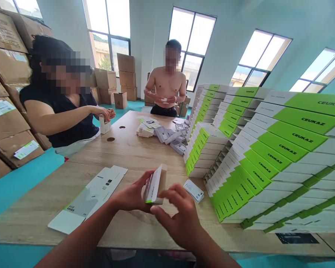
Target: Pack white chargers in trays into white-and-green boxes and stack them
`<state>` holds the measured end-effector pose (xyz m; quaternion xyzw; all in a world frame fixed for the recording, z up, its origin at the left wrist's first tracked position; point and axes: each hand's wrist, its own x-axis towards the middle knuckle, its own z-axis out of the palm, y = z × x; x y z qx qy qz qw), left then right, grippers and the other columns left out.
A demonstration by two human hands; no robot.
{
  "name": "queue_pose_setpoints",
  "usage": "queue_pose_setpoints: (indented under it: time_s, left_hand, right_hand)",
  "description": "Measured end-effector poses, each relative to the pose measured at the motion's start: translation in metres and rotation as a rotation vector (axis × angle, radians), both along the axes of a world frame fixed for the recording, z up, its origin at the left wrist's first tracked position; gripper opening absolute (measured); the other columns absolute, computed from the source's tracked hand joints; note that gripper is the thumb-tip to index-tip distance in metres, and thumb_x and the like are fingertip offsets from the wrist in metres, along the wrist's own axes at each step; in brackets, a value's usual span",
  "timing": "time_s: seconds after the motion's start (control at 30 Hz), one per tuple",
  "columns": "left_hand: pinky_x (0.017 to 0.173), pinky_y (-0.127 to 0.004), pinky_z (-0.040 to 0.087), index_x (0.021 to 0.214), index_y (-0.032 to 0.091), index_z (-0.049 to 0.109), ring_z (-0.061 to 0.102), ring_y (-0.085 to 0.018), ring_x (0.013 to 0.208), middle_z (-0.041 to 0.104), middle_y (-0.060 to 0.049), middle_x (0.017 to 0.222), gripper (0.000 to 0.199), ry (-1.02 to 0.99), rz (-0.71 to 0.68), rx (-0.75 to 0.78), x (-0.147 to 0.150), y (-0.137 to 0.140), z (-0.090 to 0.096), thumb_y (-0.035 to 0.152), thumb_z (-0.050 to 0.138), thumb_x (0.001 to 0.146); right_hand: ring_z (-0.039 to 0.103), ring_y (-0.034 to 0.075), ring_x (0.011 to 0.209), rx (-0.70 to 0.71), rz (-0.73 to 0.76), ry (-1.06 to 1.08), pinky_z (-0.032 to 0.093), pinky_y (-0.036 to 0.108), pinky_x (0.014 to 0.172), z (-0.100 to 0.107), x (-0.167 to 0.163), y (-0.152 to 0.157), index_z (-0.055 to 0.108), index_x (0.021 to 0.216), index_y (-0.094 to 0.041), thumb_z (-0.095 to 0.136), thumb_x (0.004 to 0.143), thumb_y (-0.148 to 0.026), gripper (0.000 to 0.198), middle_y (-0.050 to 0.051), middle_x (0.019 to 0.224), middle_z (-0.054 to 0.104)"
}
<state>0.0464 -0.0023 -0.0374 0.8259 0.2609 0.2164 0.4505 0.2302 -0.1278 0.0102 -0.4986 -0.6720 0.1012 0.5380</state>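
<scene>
My left hand [135, 193] is closed around a small white carton [156, 186] with a green edge, held tilted above the table with an inner brown-grey side showing. Against the carton's near right edge are the fingertips of my right hand [178, 214], its thumb and fingers curved and apart. Left of my hands, a flattened CEUKAZ carton sheet [93, 197] lies on the wooden table [123, 152]. To the right of the carton, a few printed cards [194, 190] lie near the stacked boxes.
Tall stacks of green-and-white CEUKAZ boxes [268, 156] stand on the right. Grey plastic trays [170, 136] and a pile of printed leaflets [147, 126] lie farther back. One person at the left handles a white box [104, 125]; another stands behind the table holding something small and white.
</scene>
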Motion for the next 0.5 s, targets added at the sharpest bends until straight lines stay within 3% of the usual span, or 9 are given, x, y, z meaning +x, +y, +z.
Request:
queue_pose_setpoints:
  time_s: [0.1, 0.17, 0.2, 0.27, 0.33, 0.37, 0.43, 0.5]
  left_hand:
    - [0.116, -0.046, 0.040, 0.153, 0.031, 0.029, 0.050, -0.033, 0.133, 0.050, -0.007, 0.148, 0.115, -0.075, 0.040, -0.039, 0.003, -0.003, 0.004, 0.030, 0.094, 0.058]
    - [0.115, -0.045, 0.042, 0.152, 0.032, 0.031, 0.052, -0.032, 0.131, 0.050, -0.007, 0.149, 0.112, -0.138, 0.050, -0.095, 0.003, -0.001, 0.007, 0.029, 0.093, 0.059]
    - [0.113, -0.046, 0.044, 0.152, 0.033, 0.032, 0.053, -0.033, 0.130, 0.051, -0.007, 0.149, 0.110, -0.176, 0.068, -0.137, 0.002, 0.001, 0.007, 0.031, 0.092, 0.060]
    - [0.111, -0.049, 0.045, 0.152, 0.031, 0.035, 0.053, -0.037, 0.132, 0.053, -0.009, 0.149, 0.106, -0.261, 0.132, -0.248, -0.002, 0.010, 0.004, 0.043, 0.092, 0.062]
    - [0.115, -0.052, 0.041, 0.150, 0.028, 0.041, 0.047, -0.041, 0.139, 0.054, -0.012, 0.149, 0.103, -0.366, 0.208, -0.352, -0.007, 0.021, -0.004, 0.059, 0.089, 0.064]
    - [0.118, -0.053, 0.037, 0.148, 0.026, 0.044, 0.043, -0.042, 0.142, 0.053, -0.014, 0.149, 0.101, -0.417, 0.235, -0.383, -0.010, 0.027, -0.010, 0.065, 0.086, 0.065]
    - [0.122, -0.054, 0.031, 0.148, 0.025, 0.046, 0.037, -0.041, 0.148, 0.051, -0.016, 0.152, 0.100, -0.488, 0.247, -0.407, -0.017, 0.037, -0.021, 0.071, 0.083, 0.067]
    - [0.124, -0.055, 0.026, 0.151, 0.028, 0.045, 0.034, -0.041, 0.150, 0.048, -0.015, 0.155, 0.100, -0.498, 0.218, -0.408, -0.022, 0.044, -0.030, 0.074, 0.080, 0.069]
  right_hand:
    - [0.050, 0.015, 0.063, 0.419, -0.071, -0.437, 0.036, 0.030, 0.059, -0.019, -0.004, -0.012, 0.068, 0.099, -0.020, 0.062, 0.093, -0.007, 0.016, 0.000, 0.071, 0.060]
    - [0.052, 0.015, 0.062, 0.500, -0.041, -0.571, 0.039, 0.031, 0.058, -0.030, -0.001, -0.005, 0.068, 0.109, -0.019, 0.062, 0.093, -0.008, 0.020, 0.000, 0.070, 0.063]
    - [0.057, 0.016, 0.065, 0.460, -0.007, -0.594, 0.043, 0.031, 0.061, -0.033, 0.001, 0.004, 0.068, 0.114, -0.019, 0.062, 0.094, -0.012, 0.022, 0.001, 0.074, 0.066]
    - [0.066, 0.018, 0.082, 0.163, -0.048, -0.584, 0.053, 0.032, 0.074, -0.038, 0.008, 0.034, 0.065, 0.125, -0.022, 0.057, 0.098, -0.018, 0.029, 0.004, 0.091, 0.072]
    - [0.068, 0.017, 0.106, -0.277, -0.244, -0.551, 0.054, 0.031, 0.093, -0.037, 0.017, 0.080, 0.061, 0.135, -0.024, 0.047, 0.103, -0.018, 0.036, 0.006, 0.115, 0.073]
    - [0.065, 0.018, 0.117, -0.417, -0.324, -0.559, 0.052, 0.032, 0.101, -0.036, 0.023, 0.107, 0.058, 0.140, -0.021, 0.045, 0.104, -0.017, 0.038, 0.009, 0.127, 0.070]
    - [0.059, 0.024, 0.131, -0.552, -0.379, -0.604, 0.047, 0.040, 0.111, -0.032, 0.036, 0.161, 0.059, 0.139, -0.018, 0.056, 0.102, -0.023, 0.038, 0.012, 0.140, 0.064]
    - [0.058, 0.029, 0.131, -0.668, -0.437, -0.664, 0.048, 0.052, 0.110, -0.028, 0.050, 0.208, 0.060, 0.136, -0.018, 0.066, 0.099, -0.033, 0.041, 0.012, 0.144, 0.059]
